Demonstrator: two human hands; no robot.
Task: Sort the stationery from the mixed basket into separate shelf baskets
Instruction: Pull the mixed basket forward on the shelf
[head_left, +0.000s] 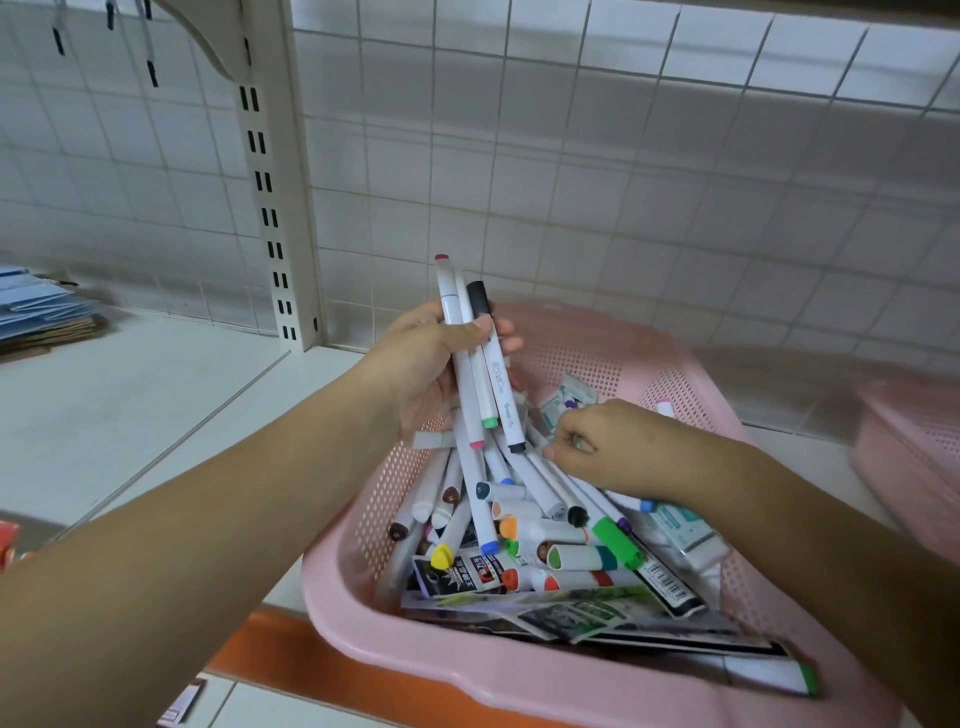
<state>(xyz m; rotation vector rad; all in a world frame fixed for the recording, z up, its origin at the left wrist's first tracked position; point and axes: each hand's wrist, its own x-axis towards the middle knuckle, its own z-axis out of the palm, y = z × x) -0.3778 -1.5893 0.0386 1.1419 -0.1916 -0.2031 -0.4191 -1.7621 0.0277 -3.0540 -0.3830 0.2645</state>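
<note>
A pink perforated mixed basket (519, 680) sits on the white shelf, tilted toward me. It holds several white markers with coloured caps (524, 519), erasers in wrappers and flat printed packets (571, 613). My left hand (426, 364) grips a bundle of three white markers (475, 358) upright above the basket's far left side. My right hand (602, 441) reaches down into the pile with curled fingers, pinching at a marker; what the fingertips hold is hidden.
A second pink basket (914, 447) stands on the shelf at the right. A stack of blue paper or folders (41, 312) lies at the far left. A slotted white upright (270, 208) and wire grid back the shelf. The shelf front has an orange strip (291, 644).
</note>
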